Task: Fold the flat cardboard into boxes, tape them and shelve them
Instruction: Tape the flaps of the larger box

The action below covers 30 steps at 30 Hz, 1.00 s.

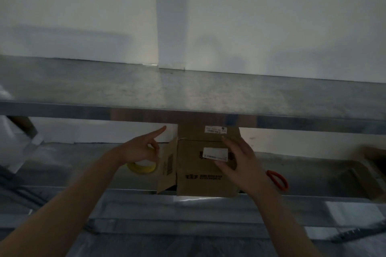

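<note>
Both hands attend the cardboard box (198, 181) on the bench (73, 158): our right hand (236, 158) presses flat, fingers straight, on its top flap (192, 152); our left hand (137, 150) curls round the tape roll (142, 168), forefinger extended. We should hold that flap level, then tape the seam.

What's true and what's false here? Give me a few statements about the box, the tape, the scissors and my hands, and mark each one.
1. The cardboard box sits on a metal shelf. True.
2. The orange scissors lie left of the box. False: they lie on its right.
3. The left hand holds the tape roll. True.
4. The right hand grips the scissors. False: it rests on the box top.
5. Every box flap is closed. False: the side flap on the left stands open.
</note>
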{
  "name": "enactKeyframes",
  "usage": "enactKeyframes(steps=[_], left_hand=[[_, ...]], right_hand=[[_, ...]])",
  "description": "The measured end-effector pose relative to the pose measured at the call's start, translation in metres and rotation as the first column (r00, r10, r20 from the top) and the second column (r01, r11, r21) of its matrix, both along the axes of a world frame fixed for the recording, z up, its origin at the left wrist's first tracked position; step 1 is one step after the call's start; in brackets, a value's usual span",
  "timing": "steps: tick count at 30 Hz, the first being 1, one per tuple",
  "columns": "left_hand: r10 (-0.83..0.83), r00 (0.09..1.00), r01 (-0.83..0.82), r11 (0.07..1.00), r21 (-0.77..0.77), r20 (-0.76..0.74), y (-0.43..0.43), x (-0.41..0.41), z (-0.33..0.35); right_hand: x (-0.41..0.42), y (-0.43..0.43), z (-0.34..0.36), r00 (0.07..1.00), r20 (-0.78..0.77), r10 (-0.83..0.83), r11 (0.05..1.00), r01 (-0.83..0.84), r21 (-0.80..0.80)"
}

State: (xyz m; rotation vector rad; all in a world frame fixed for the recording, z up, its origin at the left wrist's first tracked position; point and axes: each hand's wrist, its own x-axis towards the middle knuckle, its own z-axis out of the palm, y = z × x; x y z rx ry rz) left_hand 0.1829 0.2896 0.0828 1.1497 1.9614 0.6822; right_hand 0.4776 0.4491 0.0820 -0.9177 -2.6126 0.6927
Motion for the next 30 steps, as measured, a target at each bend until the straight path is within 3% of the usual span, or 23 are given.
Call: enactKeyframes(steps=[3,8,12,18,23,30], left_hand=[[-0.002,0.999,0.004,0.999,0.034,-0.034,-0.018,-0.006,0.004],[0.051,0.999,-0.048,0.991,0.128,-0.019,-0.053,-0.026,-0.002],[0.025,1.0,-0.028,0.984,0.174,0.018,-0.085,-0.049,-0.006],[-0.048,0.999,0.051,0.982,0.184,-0.021,-0.113,-0.093,-0.014],[-0.114,0.989,0.129,0.975,0.182,-0.091,-0.119,-0.122,-0.028],[-0.14,0.966,0.198,0.942,0.271,-0.219,-0.121,-0.136,-0.062]], right_hand=[[-0.043,-0.037,0.01,0.989,-0.005,0.151,0.981,-0.149,0.121],[-0.133,-0.097,-0.007,0.961,0.049,0.273,0.959,-0.276,0.064],[-0.187,-0.124,-0.032,0.97,0.125,0.208,0.97,-0.189,-0.154],[-0.244,-0.154,-0.052,0.99,0.052,0.133,0.869,-0.091,-0.486],[-0.275,-0.173,-0.061,0.998,0.045,0.032,0.845,-0.003,-0.534],[-0.29,-0.183,-0.077,0.99,0.087,-0.109,0.875,0.137,-0.465]])
